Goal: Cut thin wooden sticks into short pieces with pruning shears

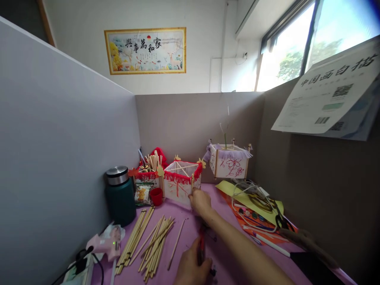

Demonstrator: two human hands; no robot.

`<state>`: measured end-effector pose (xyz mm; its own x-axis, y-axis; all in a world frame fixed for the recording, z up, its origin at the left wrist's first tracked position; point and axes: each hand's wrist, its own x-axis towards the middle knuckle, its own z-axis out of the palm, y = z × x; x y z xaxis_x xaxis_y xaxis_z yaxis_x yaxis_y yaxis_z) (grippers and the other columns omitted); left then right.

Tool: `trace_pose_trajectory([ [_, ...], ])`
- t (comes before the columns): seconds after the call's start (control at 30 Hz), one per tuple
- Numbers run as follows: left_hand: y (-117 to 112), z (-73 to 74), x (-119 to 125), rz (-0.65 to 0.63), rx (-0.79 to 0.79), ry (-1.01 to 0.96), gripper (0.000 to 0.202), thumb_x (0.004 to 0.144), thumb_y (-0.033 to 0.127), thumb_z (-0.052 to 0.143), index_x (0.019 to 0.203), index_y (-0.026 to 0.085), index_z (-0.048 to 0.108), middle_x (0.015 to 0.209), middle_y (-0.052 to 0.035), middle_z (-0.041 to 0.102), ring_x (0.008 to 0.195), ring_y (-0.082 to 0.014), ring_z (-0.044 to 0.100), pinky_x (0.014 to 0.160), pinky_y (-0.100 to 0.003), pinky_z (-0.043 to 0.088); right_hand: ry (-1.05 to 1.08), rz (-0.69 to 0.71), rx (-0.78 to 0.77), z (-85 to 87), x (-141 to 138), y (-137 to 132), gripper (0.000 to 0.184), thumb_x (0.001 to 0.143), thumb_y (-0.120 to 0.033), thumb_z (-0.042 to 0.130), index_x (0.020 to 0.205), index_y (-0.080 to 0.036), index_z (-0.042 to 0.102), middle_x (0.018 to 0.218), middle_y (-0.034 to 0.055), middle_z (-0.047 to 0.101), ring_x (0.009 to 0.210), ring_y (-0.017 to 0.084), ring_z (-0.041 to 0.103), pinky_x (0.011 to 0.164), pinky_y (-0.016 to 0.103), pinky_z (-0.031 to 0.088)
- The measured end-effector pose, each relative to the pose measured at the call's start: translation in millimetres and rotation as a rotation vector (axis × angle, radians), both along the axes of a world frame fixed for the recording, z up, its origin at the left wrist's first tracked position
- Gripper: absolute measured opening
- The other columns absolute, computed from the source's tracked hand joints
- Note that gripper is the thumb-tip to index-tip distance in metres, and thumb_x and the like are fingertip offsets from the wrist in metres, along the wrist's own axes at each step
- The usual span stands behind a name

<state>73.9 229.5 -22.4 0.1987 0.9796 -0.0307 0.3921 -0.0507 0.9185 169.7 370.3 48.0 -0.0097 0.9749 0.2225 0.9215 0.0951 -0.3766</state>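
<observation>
At mid-desk, right hand (200, 201): fingertips on the lower right corner of the red-fringed lantern (181, 180); whether they pinch it cannot be told.
Lantern position: upright on the purple mat (190, 221), near the back partition.
Left hand (190, 269): clamped round a red-handled tool (202, 243).
Handling: likely safest by the corner stick, not the paper.
Surroundings: bamboo sticks (148, 241) left; purple-fringed lantern (230, 160) right.

- two red-fringed lanterns (182, 180) and one purple-fringed lantern (228, 164) were shown
- one flask (120, 196), one red cup (156, 196), one red-handled tool (202, 246)
- two hands: left hand (191, 270), right hand (201, 201)
</observation>
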Motion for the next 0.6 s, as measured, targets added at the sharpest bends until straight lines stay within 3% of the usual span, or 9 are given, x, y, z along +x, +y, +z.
trace_pose_trajectory([
  [0.1, -0.5, 2.5, 0.7, 0.009, -0.009, 0.050, 0.059, 0.069, 0.024, 0.059, 0.127, 0.014, 0.054, 0.085, -0.0076, 0.071, 0.086, -0.0234, 0.061, 0.079, -0.028, 0.041, 0.015, -0.035, -0.008, -5.3, 8.7, 19.1, 0.030, 0.091, -0.038, 0.051, 0.109, -0.015, 0.057, 0.106, 0.0065, 0.061, 0.093, 0.018, 0.059, 0.084, 0.040, 0.048],
  [0.37, -0.5, 1.7, -0.9, 0.010, 0.001, 0.096, 0.061, 0.071, 0.027, 0.058, 0.130, 0.012, 0.050, 0.106, -0.0130, 0.068, 0.098, -0.0257, 0.059, 0.086, -0.030, 0.040, 0.124, 0.016, -0.064, -6.2, 26.1, 57.3, 0.030, 0.091, -0.034, 0.052, 0.114, -0.015, 0.054, 0.109, 0.0065, 0.059, 0.091, 0.017, 0.060, 0.078, 0.037, 0.051],
  [0.47, 3.0, -1.7, -1.5, 0.056, -0.010, 0.050, 0.051, 0.075, 0.031, 0.056, 0.121, 0.009, 0.056, 0.108, -0.0162, 0.066, 0.102, -0.0265, 0.058, 0.088, -0.031, 0.040, 0.141, 0.068, -0.096, -7.8, 48.7, 45.2, 0.029, 0.091, -0.035, 0.052, 0.110, -0.014, 0.056, 0.102, 0.0053, 0.061, 0.084, 0.015, 0.060, 0.074, 0.034, 0.051],
  [0.6, 8.9, -6.5, -0.5, 0.022, -0.042, -0.116, 0.033, 0.072, 0.031, 0.060, 0.098, 0.012, 0.066, 0.091, -0.0112, 0.070, 0.086, -0.0226, 0.063, 0.076, -0.027, 0.045, 0.102, 0.113, -0.145, -21.1, 93.0, -9.0, 0.014, 0.081, -0.028, 0.060, 0.082, -0.015, 0.066, 0.080, 0.0035, 0.065, 0.077, 0.017, 0.060, 0.073, 0.029, 0.044],
])
